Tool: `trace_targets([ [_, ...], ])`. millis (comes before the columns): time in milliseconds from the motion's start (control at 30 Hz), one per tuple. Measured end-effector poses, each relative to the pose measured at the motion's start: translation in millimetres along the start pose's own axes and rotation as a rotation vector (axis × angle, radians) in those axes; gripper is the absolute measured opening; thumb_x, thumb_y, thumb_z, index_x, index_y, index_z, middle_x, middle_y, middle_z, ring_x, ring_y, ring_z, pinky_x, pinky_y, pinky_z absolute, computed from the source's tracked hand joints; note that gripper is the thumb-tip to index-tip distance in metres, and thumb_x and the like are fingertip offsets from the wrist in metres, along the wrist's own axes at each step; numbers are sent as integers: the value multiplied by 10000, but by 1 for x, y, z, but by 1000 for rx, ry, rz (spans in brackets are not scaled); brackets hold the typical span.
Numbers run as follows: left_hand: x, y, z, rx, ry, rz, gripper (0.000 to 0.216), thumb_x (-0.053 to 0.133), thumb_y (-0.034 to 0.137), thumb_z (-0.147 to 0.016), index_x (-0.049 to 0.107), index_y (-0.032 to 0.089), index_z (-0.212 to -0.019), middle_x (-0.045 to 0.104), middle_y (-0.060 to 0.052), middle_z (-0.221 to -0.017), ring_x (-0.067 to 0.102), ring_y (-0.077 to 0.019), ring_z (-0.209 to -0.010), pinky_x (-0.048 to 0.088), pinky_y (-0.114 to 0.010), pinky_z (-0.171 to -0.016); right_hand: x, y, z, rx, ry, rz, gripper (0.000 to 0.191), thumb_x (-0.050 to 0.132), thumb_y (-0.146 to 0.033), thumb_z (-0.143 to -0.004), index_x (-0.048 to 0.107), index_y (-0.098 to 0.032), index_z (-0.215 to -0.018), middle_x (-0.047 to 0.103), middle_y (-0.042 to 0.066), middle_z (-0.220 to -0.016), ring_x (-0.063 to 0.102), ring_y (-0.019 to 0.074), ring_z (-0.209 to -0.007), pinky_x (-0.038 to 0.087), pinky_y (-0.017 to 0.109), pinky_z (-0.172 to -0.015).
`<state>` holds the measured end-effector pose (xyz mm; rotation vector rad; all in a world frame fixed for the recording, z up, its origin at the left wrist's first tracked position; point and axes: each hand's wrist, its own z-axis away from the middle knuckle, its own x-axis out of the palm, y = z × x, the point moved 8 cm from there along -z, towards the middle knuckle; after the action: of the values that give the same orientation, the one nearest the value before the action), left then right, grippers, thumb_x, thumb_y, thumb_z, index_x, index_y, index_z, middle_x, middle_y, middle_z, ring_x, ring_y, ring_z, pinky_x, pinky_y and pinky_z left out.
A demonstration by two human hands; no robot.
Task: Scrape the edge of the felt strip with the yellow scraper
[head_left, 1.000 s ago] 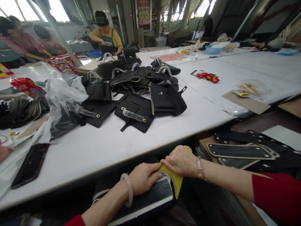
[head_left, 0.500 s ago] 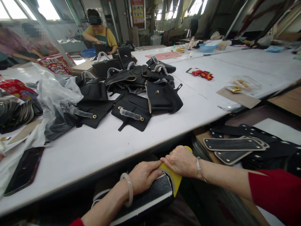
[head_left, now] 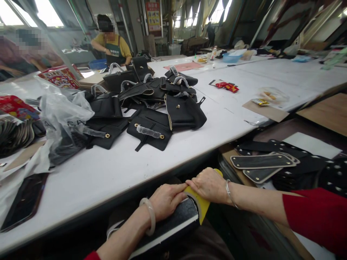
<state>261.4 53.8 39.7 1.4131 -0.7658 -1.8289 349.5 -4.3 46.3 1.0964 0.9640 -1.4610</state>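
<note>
Low in front of me, below the table edge, lies a long black panel point(head_left: 185, 212) with a white strip along its side. My left hand point(head_left: 166, 202) rests across its top and grips it, fingers close together near its far end. A yellow piece with a curved edge point(head_left: 204, 208) sits against that end. My right hand point(head_left: 208, 185) is closed around the yellow piece, its fingers meeting the fingertips of my left hand. What lies under both palms is hidden.
Black handbags point(head_left: 185, 112) with wrapped handles are heaped on the white table point(head_left: 116, 173). A phone point(head_left: 24, 202) and a plastic bag point(head_left: 63, 115) lie left. Black studded strips point(head_left: 261, 161) are stacked at right. A co-worker point(head_left: 112, 43) sits across the table.
The view has shifted slightly, so the table and bags appear a little to the left. Both hands keep their hold on the black panel and the yellow piece.
</note>
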Motion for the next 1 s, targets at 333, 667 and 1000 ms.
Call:
trace_targets([
  [333, 3, -4, 0, 18, 7, 14, 341, 393, 408, -987, 670, 260, -1118, 709, -18, -964, 641, -202, -890, 438, -261, -808, 11, -8, 13, 115, -4, -29, 590, 214, -359, -1025, 727, -175, -798, 748, 118, -750, 716, 246, -688, 400, 316, -567],
  [667, 4, -21, -10, -110, -59, 199, 478, 388, 469, -960, 757, 166, -986, 703, 4, -774, 607, -170, -736, 457, -255, -703, 5, -26, 23, 138, 0, -30, 613, 188, -342, -1028, 724, -175, -782, 750, 118, -740, 719, 243, -673, 385, 292, -549],
  [1000, 8, -39, -17, -156, -57, 397, 413, 586, 414, -844, 720, 163, -1144, 718, -35, -1158, 644, -222, -1043, 474, -284, -917, 43, -7, 60, 225, 32, -584, 652, 140, -489, -1001, 579, -191, -622, 640, 72, -597, 586, 188, -557, 302, 307, -535],
])
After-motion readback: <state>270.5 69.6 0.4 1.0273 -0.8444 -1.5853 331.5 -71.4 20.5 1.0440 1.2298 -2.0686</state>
